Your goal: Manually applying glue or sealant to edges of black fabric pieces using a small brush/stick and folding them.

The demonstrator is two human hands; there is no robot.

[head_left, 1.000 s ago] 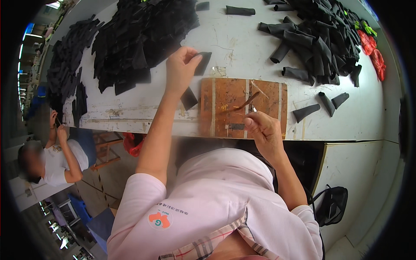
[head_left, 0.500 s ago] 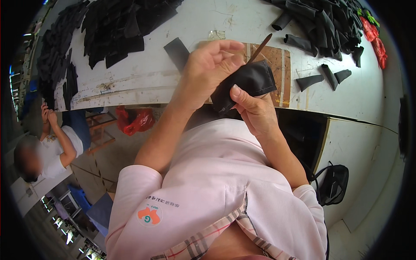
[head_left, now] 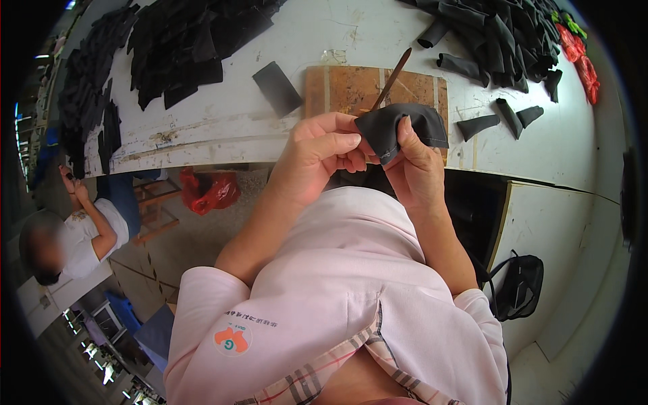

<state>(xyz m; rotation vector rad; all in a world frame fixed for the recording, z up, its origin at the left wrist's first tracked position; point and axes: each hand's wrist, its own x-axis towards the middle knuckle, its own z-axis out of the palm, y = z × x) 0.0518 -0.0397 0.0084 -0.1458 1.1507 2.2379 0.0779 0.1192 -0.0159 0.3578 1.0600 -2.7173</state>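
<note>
A black fabric piece (head_left: 413,127) with a stitched edge is held over the table's front edge, between my two hands. My right hand (head_left: 417,165) grips it, with the thumb pressed on top. The fingers of my left hand (head_left: 320,148) are closed at its left corner, thumb and forefinger together there. A slim brown pointed stick (head_left: 393,77) slants up from behind the fabric; its lower end is hidden, and I cannot tell which fingers hold it. Beneath lies a worn brown board (head_left: 331,91), with a flat dark rectangular piece (head_left: 278,89) to its left.
Black fabric heaps (head_left: 182,47) cover the left of the white table (head_left: 223,128). Rolled dark pieces (head_left: 499,40) are piled at the far right, near a red plastic bag (head_left: 586,74). Below left are another red bag (head_left: 210,191), a wooden stool (head_left: 154,199) and a seated person (head_left: 88,223).
My left hand has come down from above the fabric to its left corner. The fabric has turned and spread to the right, and the stick has shifted slightly left.
</note>
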